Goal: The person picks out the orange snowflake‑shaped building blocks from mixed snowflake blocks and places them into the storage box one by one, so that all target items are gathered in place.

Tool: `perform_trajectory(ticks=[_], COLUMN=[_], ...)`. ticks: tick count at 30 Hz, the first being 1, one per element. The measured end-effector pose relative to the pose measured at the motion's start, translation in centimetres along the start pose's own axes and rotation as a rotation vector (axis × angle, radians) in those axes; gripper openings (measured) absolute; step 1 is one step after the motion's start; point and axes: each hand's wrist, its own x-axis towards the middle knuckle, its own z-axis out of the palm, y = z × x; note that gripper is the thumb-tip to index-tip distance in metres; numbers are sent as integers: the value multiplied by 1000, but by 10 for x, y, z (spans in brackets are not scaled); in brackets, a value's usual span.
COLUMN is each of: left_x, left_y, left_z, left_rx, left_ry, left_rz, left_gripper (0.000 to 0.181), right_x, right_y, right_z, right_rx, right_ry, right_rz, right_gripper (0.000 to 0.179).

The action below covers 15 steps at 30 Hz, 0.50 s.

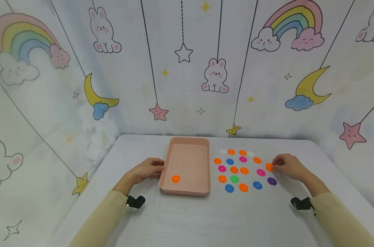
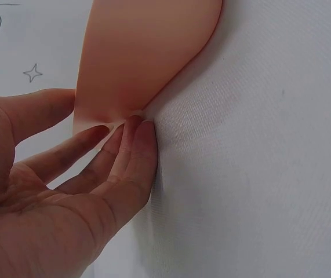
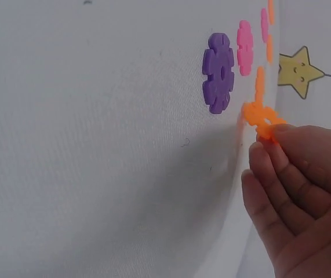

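Observation:
In the head view my left hand [image 1: 148, 169] is at the left side of a shallow pink tray [image 1: 187, 192]. Its thumb meets the tray's rim, and the fingertips [image 2: 145, 136] bear on the outer wall low down by the tabletop. One orange notched disc [image 1: 176, 179] lies inside the tray. On the right, my right hand [image 1: 289, 166] pinches another orange notched disc [image 3: 262, 120] between thumb and forefinger, tilted up at the table surface. A purple notched disc [image 1: 272, 181] and a pink one [image 1: 261, 172] lie flat close by this hand.
Between tray and right hand, several loose notched discs are scattered, among them a green disc [image 1: 234, 179], a blue disc [image 1: 257, 185] and a white disc [image 1: 223, 151]. A white cloth [image 1: 187, 223] covers the table. A patterned curtain [image 1: 187, 85] hangs behind it.

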Motion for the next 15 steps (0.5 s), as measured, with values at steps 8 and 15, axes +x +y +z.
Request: perform_trajectory(ticks=[8, 15], left_x=[-1, -1], left_y=[0, 1], left_z=[1, 2], left_rx=[3, -2], left_ry=[7, -11], left_rz=[-6, 1], left_gripper=[46, 46], right_x=[-7, -11], right_y=[-11, -30], right_z=[-4, -6], right_rx=[10, 37], right_ry=[40, 58], right_rz=[-31, -50], right_gripper=[19, 21])
